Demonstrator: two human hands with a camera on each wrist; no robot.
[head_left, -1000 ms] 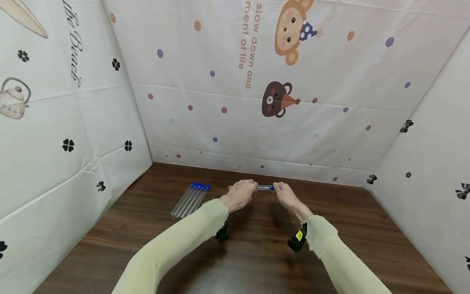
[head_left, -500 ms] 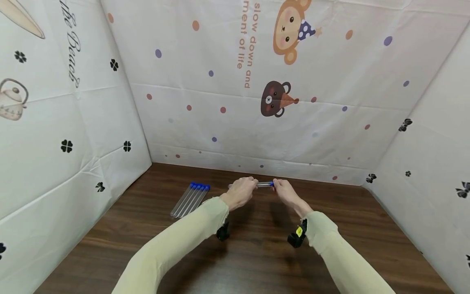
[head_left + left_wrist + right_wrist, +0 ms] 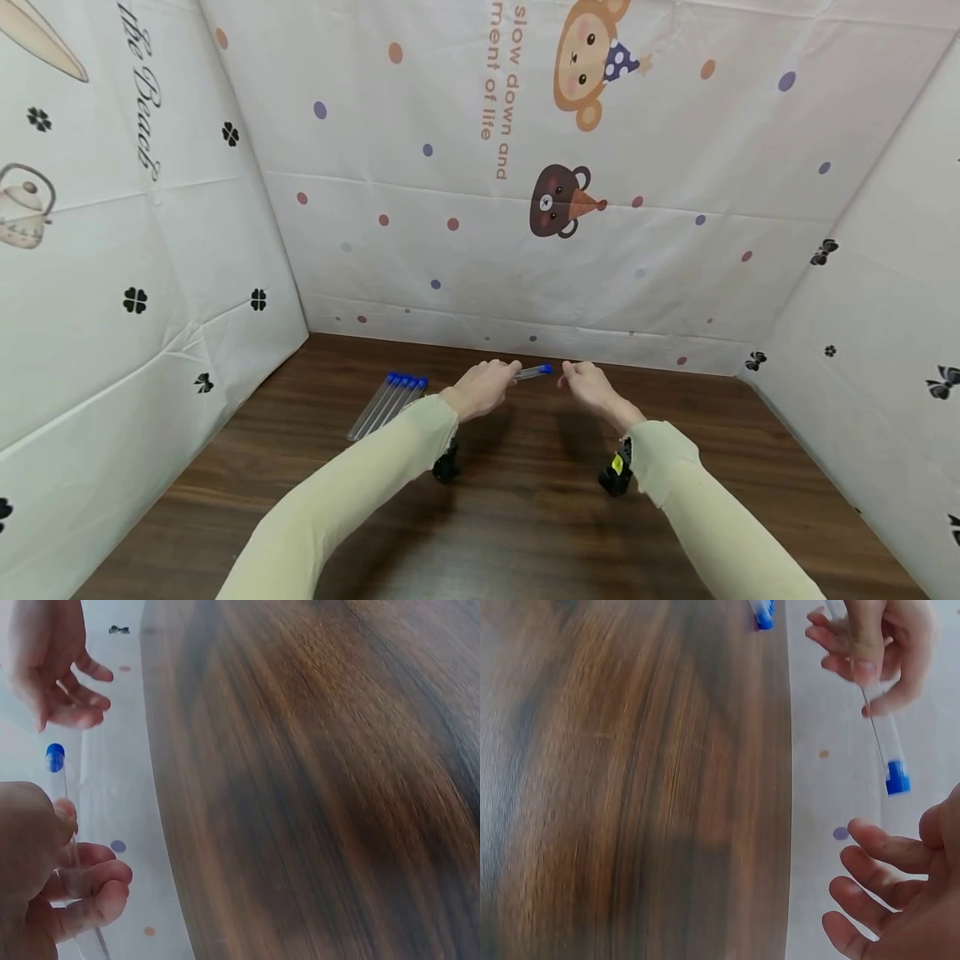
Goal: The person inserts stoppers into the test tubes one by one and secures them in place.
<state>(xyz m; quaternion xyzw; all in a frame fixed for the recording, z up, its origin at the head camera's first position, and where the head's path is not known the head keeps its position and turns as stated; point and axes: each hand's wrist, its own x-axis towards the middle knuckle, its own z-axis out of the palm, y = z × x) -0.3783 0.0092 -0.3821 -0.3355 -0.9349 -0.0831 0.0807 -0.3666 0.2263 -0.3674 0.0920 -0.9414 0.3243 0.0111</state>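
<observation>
A clear test tube [image 3: 530, 372] with a blue cap [image 3: 897, 778] is held above the table by my left hand [image 3: 482, 388], thumb and fingers around its body. Its capped end points right, tilted slightly up in the head view. Just past that cap is my right hand [image 3: 590, 388], apart from the tube, with loosely bent fingers and nothing in them. The left wrist view shows a gap between the blue cap [image 3: 55, 757] and the right hand [image 3: 56, 671]. Left of the hands, several similar blue-capped test tubes [image 3: 381, 410] lie side by side, partly hidden by the left sleeve.
The dark wood-grain table [image 3: 525, 533] is enclosed by white printed sheets, one at the back [image 3: 465, 250] and one on each side. Both wrists carry black camera mounts, the right one [image 3: 617, 475] with a yellow mark.
My right hand has let go of the tube's capped end and moved slightly right of it. The left hand still holds the tube, shifted a little left, its capped end now tilted up.
</observation>
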